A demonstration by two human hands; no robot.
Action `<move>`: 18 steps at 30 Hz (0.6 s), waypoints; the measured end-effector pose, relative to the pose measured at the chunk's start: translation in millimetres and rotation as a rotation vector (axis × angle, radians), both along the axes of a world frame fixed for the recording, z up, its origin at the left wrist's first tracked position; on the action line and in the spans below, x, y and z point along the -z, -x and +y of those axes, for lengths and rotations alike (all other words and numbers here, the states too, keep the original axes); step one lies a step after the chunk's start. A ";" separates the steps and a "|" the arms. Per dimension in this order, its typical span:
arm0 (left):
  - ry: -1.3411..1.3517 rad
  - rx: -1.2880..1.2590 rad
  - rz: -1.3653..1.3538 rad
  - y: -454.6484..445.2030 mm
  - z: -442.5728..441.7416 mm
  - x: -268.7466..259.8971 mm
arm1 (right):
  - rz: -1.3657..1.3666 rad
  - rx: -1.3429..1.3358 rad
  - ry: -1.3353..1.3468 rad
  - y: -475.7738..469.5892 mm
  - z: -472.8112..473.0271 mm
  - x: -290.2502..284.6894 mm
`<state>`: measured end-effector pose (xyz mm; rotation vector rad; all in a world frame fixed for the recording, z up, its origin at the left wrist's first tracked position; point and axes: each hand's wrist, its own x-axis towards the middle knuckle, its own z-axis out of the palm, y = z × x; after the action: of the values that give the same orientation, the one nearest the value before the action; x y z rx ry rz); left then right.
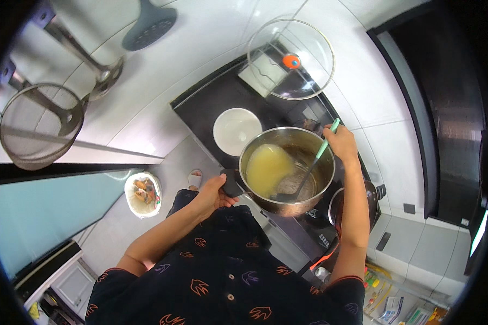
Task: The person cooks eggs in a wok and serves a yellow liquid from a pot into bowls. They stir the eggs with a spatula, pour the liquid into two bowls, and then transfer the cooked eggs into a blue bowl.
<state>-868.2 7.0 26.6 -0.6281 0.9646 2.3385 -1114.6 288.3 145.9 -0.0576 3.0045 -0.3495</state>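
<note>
My left hand (pixel 216 194) grips the black handle (pixel 230 183) of a stainless steel pot (pixel 286 209). Inside, a cloudy yellow liquid (pixel 268 168) gathers towards the left wall, leaving part of the pot's bottom bare; the pot looks tilted that way. My right hand (pixel 343 143) holds a spatula (pixel 322 149) by its light green handle. Its dark head reaches down into the pot, at the liquid's near edge. Just left of the pot, a white bowl (pixel 236 131) rests on the black cooktop (pixel 205 107); no food shows in it.
A glass lid (pixel 268 36) with an orange knob leans at the back wall. Behind my right forearm stands a partly hidden pan (pixel 371 199). A mesh strainer (pixel 40 126), a ladle (pixel 75 44) and a grey skimmer (pixel 150 28) hang at left. A lined waste bin (pixel 138 209) stands on the floor.
</note>
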 end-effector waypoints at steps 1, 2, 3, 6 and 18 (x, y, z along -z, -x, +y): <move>-0.015 -0.008 -0.025 -4.3 0.9 4.7 | -0.017 -0.027 -0.009 0.8 -8.4 0.2; -0.020 -0.031 -0.086 -8.4 2.7 8.1 | -0.035 -0.052 -0.017 1.3 -16.6 0.3; -0.029 -0.044 -0.108 -11.5 5.1 12.6 | -0.051 -0.075 -0.027 2.0 -23.5 0.1; -0.050 -0.073 -0.168 -18.6 13.6 23.6 | -0.065 -0.098 -0.075 8.3 -34.9 8.4; -0.168 -0.117 -0.167 -11.8 23.5 56.2 | -0.118 -0.160 -0.174 47.1 -51.1 30.2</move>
<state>-856.4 30.5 -29.7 -0.8151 0.6653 2.3925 -1161.6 237.2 115.7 -0.2509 2.8753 -0.0717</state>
